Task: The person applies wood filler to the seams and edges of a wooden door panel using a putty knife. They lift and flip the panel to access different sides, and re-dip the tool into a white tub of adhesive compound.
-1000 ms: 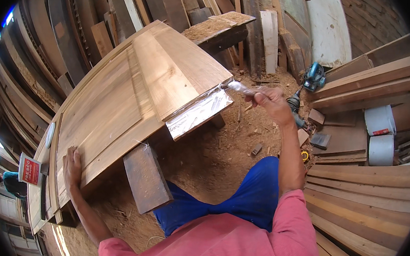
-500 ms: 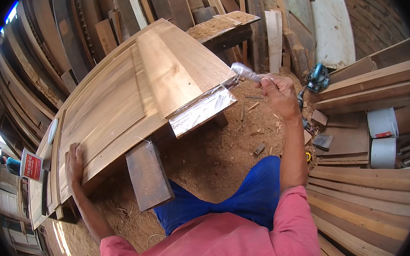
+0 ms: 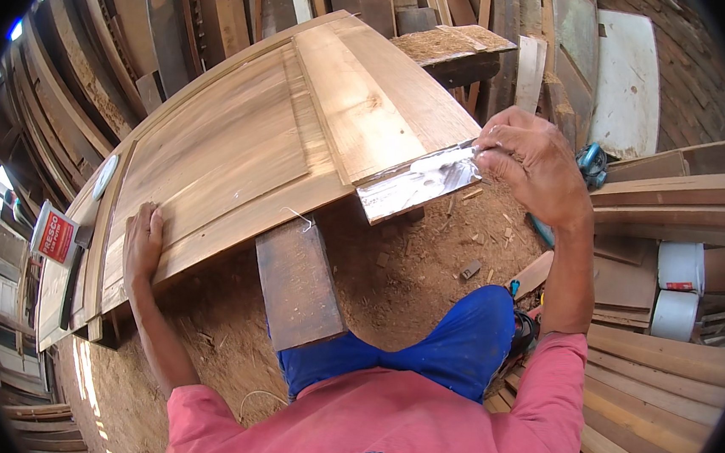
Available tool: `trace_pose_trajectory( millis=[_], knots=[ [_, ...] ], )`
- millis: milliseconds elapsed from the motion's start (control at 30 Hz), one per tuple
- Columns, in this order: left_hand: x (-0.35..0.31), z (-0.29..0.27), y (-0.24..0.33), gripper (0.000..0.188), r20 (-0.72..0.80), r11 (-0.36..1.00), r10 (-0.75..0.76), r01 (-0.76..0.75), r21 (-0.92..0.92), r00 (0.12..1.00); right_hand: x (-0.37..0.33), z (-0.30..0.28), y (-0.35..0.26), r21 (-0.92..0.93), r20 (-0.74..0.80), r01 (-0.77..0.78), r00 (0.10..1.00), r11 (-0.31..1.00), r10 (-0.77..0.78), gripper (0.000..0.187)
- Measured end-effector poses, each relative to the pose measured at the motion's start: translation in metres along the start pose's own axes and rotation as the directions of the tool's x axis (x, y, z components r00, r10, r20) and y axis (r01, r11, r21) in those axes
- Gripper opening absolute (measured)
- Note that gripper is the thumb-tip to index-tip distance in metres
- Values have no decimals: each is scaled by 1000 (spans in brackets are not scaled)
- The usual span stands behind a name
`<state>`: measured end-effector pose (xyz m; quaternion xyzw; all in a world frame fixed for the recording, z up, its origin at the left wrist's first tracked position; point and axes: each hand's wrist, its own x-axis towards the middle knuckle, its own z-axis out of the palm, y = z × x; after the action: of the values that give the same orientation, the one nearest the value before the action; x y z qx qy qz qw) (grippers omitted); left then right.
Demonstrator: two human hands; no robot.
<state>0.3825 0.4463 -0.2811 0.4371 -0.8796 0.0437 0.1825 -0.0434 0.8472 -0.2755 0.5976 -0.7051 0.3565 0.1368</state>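
Note:
A large wooden panel door (image 3: 226, 122) lies raised in front of me. My left hand (image 3: 145, 239) rests on its near-left edge, fingers stretched along the wood. At the door's right end, a narrow ledge (image 3: 403, 194) is smeared with shiny white paste. Over the far end of this ledge, my right hand (image 3: 533, 163) is closed in a pinch. What its fingers hold is mostly hidden behind them. A loose white strand (image 3: 297, 218) sticks out at the door's near edge, above a dark wooden block (image 3: 300, 285).
A white tub with a red label (image 3: 55, 235) stands at the door's left end. Planks lean at the back, and stacked boards (image 3: 666, 378) lie at right near white buckets (image 3: 680, 267). A teal power tool (image 3: 591, 165) is beyond my right hand. Shavings cover the floor (image 3: 428, 257).
My right hand has come nearer and turned, and the whitish, shiny thing it held out is now mostly out of sight. My left hand stays on the door. The whole view has shifted.

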Motion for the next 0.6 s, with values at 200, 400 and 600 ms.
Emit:
trace_pose_trajectory(
  millis=[200,400,600],
  knots=[
    [0,1,-6,35,-41,1000,30,-30,-4,999,21,17,-29,53,101,101,989,993,-106,15],
    [-3,0,1,32,-32,998,0,-2,-57,999,31,20,-26,-26,55,85,995,996,-84,19],
    [-2,-4,1,32,-21,999,-10,9,-37,1000,32,28,-28,62,34,123,992,991,-125,16]
  ],
)
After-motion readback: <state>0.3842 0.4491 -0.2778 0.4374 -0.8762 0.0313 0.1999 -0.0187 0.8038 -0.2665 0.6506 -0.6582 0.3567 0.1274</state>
